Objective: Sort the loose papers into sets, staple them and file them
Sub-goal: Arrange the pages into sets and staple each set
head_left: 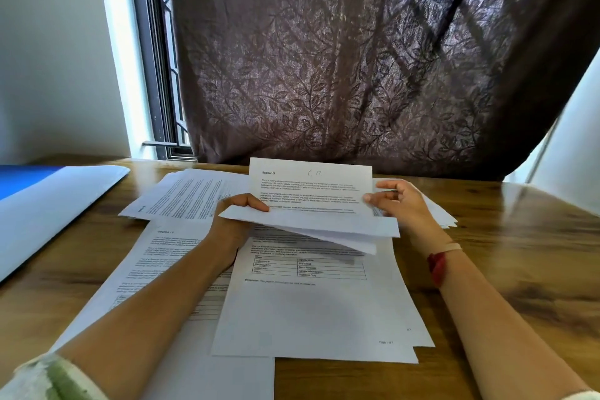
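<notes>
Your left hand (237,217) and right hand (401,201) grip a sheaf of white printed sheets (311,191); sorting apparently underway, stapling and filing ahead.

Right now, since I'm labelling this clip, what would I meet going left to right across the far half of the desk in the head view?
Blue-and-white folder → slanted pile of papers → left hand → held sheets → right hand.

The white printed sheets (311,191) hide the fingers of my left hand (231,223) (print too blurred to read); blue-and-white folder (48,204) cut off left.
</notes>
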Available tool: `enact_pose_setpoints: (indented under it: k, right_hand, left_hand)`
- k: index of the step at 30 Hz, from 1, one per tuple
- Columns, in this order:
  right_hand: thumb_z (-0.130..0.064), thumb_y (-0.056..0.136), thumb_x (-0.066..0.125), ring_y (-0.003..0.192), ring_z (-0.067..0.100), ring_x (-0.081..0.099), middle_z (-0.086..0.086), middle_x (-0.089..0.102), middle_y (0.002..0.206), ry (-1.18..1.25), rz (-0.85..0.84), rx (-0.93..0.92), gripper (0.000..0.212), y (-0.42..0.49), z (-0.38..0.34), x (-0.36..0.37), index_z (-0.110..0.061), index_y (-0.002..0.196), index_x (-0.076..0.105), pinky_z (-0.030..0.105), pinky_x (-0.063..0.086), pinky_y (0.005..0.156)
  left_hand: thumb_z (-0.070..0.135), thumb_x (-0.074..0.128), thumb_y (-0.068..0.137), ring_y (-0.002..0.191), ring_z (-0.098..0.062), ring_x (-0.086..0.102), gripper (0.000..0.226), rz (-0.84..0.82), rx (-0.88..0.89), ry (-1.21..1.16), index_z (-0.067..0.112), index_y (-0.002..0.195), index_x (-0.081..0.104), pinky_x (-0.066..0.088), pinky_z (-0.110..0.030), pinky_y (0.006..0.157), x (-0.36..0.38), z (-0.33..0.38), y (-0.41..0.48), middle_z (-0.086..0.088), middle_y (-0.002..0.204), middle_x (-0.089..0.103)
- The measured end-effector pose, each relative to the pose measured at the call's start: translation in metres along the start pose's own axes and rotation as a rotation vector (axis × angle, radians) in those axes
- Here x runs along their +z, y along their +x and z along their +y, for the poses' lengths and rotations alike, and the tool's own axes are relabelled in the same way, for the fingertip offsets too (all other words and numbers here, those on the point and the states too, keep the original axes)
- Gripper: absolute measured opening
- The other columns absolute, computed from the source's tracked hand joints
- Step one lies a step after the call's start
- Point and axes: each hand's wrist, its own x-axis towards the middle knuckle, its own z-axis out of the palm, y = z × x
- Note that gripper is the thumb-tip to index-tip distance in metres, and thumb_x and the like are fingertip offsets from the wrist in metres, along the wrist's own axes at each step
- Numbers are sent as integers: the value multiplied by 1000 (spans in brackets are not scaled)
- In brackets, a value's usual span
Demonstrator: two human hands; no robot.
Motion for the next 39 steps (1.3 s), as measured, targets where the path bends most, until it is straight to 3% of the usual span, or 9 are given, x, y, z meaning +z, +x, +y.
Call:
enact_pose_setpoints:
  k: [3,5,13,19,23,27,31,34,39]
  right_hand:
    - [-22,78,77,101,18,64,2,66,113,106,-43,-87,41,-6,-2,10,-20,113,56,28,56,77]
    - [-19,79,76,92,16,68,4,69,107,126,-27,-170,31,-8,-5,16,-14,105,60,26,58,72]
    - [-35,91,59,82,20,68,6,72,92,-149,127,-398,31,-9,-3,19,-6,93,68,45,58,72]
    - [-18,99,50,91,5,48,3,46,109,-155,232,-601,31,-8,-9,22,-6,126,60,16,43,82]
    - [-16,88,68,80,15,61,0,66,93,-13,297,-516,21,-8,-11,15,-14,109,70,33,55,69]
    - [-14,80,75,72,7,66,-2,70,83,193,261,-431,12,-11,-17,12,-18,85,65,18,54,60]
    - [-25,82,72,87,20,63,-3,73,88,339,35,-217,13,-9,-16,10,-17,86,63,29,50,71]
    - [-41,67,78,88,20,67,4,73,98,466,-227,-170,45,-13,-17,4,-16,102,65,32,56,70]
    - [-13,80,59,94,24,68,12,71,105,464,-466,-177,20,-20,-20,2,-22,83,76,30,55,71]
  left_hand:
    - [14,68,70,96,-25,65,8,-16,-12,-5,19,66,73,57,-39,82,-1,0,1,-1,103,73]
    - [6,69,81,93,-19,65,33,1,27,53,26,56,73,56,-34,80,-1,0,2,7,94,73]
    - [-1,57,91,77,-6,69,54,11,44,75,32,51,72,55,-17,62,-1,1,1,18,79,73]
    - [1,60,90,76,-9,66,42,63,43,152,26,57,71,53,-16,61,-2,0,1,16,77,72]
    - [-3,62,89,81,-16,65,26,96,17,198,16,71,67,52,-24,66,0,1,0,4,87,71]
    - [-5,61,88,80,-17,62,26,134,-18,242,14,71,66,48,-24,65,1,1,1,-1,83,69]
    - [3,61,91,75,-15,59,21,151,-49,343,18,76,61,42,-21,58,3,3,1,1,78,64]
    - [1,63,88,80,-14,63,18,142,-65,322,18,95,63,46,-22,58,2,4,-1,2,89,67]
    - [-6,63,86,87,-10,63,39,149,-59,173,22,112,58,51,-20,59,2,6,-4,8,97,66]
